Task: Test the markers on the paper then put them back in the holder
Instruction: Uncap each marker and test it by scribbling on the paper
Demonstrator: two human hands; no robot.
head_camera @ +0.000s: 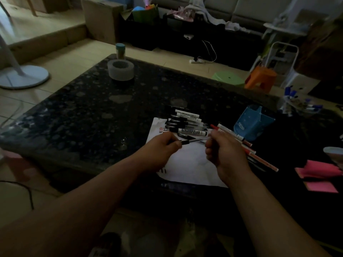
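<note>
Head view: a slim pen (194, 140) is held level just above the paper (187, 164), gripped at both ends. The left hand (163, 148) is curled round the black capped end, and the right hand (225, 154) is curled round the clear barrel. The hands are set a little apart with the pen bridging them. This two-ended hold is judged to suit working the cap; whether it is being pulled off or pushed on cannot be told.

The paper is laid close to the near edge of the tabletop (83, 108), directly under the hands, so that a stroke can be made with little reach. Short red and black test marks are seen at the sheet's far left corner and along its left side.

Black-capped markers (187, 120) are laid side by side across the far edge of the sheet, and red pens (259, 156) are fanned along its right side, partly hidden behind the right hand. The sorting is judged to keep the groups distinct. A blue holder (253, 123) is stood just beyond the red pens, toward the right edge of the tabletop. No markers are seen rising from it, so the return step is judged not yet done.

A tape roll (120, 69) is set near the far left corner.
</note>
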